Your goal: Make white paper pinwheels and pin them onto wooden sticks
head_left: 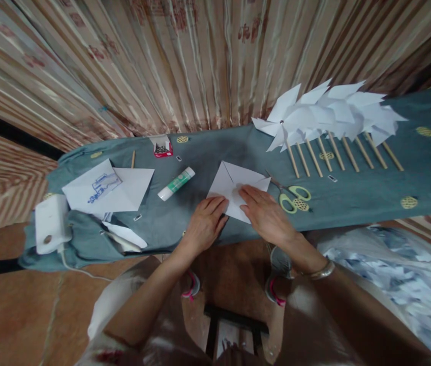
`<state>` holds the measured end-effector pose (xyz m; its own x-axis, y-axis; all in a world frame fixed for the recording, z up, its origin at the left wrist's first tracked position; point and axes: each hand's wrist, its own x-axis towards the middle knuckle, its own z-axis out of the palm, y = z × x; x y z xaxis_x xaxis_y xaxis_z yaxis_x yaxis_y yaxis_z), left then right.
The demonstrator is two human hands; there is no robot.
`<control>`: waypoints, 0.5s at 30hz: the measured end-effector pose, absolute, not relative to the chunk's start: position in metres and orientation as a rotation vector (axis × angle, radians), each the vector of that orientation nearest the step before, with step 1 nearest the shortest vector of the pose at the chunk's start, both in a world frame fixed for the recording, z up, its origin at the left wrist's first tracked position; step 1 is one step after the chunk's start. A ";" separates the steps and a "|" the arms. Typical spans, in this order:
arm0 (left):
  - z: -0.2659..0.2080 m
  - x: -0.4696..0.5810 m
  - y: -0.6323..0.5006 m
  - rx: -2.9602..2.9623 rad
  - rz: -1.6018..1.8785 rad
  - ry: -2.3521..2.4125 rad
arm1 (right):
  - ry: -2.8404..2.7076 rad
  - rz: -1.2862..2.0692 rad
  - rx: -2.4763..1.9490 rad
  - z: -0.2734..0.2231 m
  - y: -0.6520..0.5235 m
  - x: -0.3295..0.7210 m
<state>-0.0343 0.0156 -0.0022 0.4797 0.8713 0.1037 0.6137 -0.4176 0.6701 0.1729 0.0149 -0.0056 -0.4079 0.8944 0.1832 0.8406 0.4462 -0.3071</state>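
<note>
A white square of paper (234,175) lies flat on the cloth-covered table, with a cut line running in from its far corner. My left hand (206,221) rests on its near left edge, fingers extended. Across its right side my right hand (265,211) lies flat, fingers stretched out. Just right of the paper are scissors (294,198) with light green handles. A glue stick (176,184) with a green label lies to the left. Both hands press on the paper without gripping it.
Several white paper pinwheels (326,112) on wooden sticks lie at the back right. A small red box (162,147) holds metal pins. Paper sheets (131,188) and a white corded device (51,223) are at left. A bag of paper scraps (402,284) stands below right.
</note>
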 end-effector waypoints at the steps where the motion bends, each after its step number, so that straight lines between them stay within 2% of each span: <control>1: -0.002 -0.036 0.015 2.194 0.585 1.231 | -2.376 0.225 -1.506 -0.006 0.015 0.176; 11: 0.000 -0.053 0.011 2.330 0.504 1.369 | -2.346 0.163 -1.571 -0.004 0.015 0.179; 15: 0.004 -0.068 0.011 2.311 0.609 1.359 | -2.333 0.167 -1.549 -0.005 0.016 0.180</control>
<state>-0.0679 0.0114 0.0036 0.4355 0.8841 0.1695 0.7146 -0.4541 0.5321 0.1796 0.0160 -0.0046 -0.3512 0.9123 0.2106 0.8731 0.4003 -0.2783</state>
